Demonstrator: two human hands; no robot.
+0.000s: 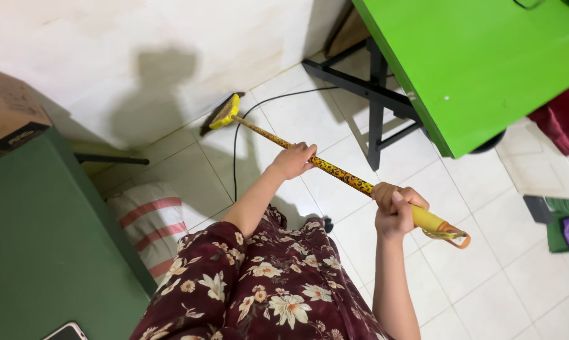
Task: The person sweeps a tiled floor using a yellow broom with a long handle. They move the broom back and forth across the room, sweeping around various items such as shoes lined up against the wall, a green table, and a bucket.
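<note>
Head view: a person looks down at their own two hands, which hold a broom over a white tile floor (pixel 486 296).
Left hand (pixel 294 160): its fingers are wrapped tight around the middle of the broom stick (pixel 341 173).
Right hand (pixel 394 204): its fingers are shut tight around the stick near the yellow top end, just before the orange loop (pixel 454 236).
Broom: the stick is yellow with dark spots. It slants away from the fingers, down to the yellow broom head (pixel 224 113).
Broom head: it sits on the floor far past the left fingers, right by the white wall (pixel 139 56).
Near the fingers: a black cord (pixel 236 157) lies on the floor under the stick. A green bench (pixel 479 75) with black legs stands beyond the right fingers. A striped sack (pixel 149 220) lies on the left-hand side, beside a dark green bench (pixel 39 252).
Step now: I think this is the sweeping part, with the brush pushed out to the wall.
Next move needs: both hands should pull the stick back together and keep the brush flat. Watch the cord, it could snag.
</note>
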